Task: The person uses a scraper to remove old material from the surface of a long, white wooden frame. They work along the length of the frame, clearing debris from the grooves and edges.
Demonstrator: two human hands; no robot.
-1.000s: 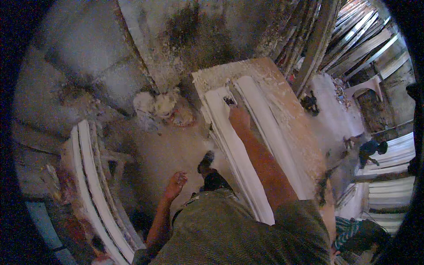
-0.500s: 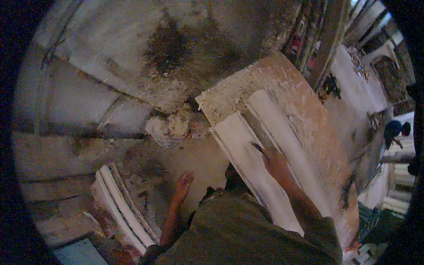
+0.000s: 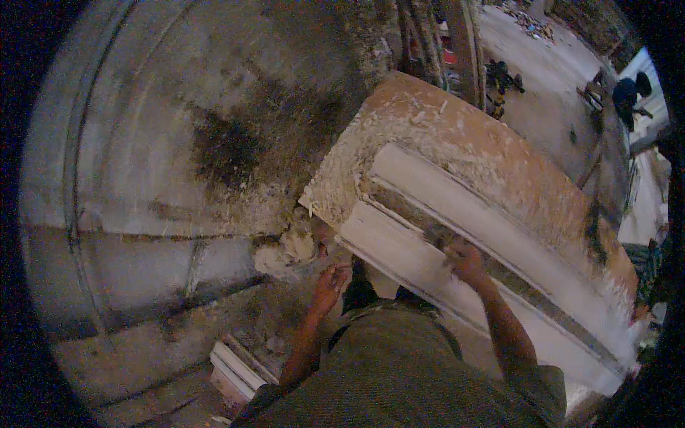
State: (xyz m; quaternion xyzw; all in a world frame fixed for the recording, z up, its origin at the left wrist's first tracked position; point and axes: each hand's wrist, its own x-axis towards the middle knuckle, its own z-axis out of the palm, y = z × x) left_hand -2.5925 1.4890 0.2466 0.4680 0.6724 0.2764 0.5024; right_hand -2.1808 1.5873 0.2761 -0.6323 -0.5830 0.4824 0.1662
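Observation:
Two long white moulded plaster strips lie side by side on a plaster-crusted board: a near strip [image 3: 396, 242] and a far strip [image 3: 457, 196]. My right hand [image 3: 467, 262] is closed over the near strip, gripping a thin dark tool [image 3: 437, 237]. Motion smears the tool, so its exact kind is unclear. Lower and to the left, my left hand [image 3: 332, 284] hangs beside the near strip's left end, fingers loosely apart with nothing seen in them.
The brown board [image 3: 521, 143] slants across the right side. A pale lumpy heap [image 3: 289, 250] sits left of the board's corner. More white moulded strips [image 3: 239, 371] lie at lower left. Wooden posts [image 3: 464, 50] stand behind, and a stained grey wall or floor [image 3: 164, 107] fills the upper left.
My view has turned, so the board and strips lie flatter across the picture. My left hand has come up closer to the near strip's end. My right hand stays over that strip with the tool.

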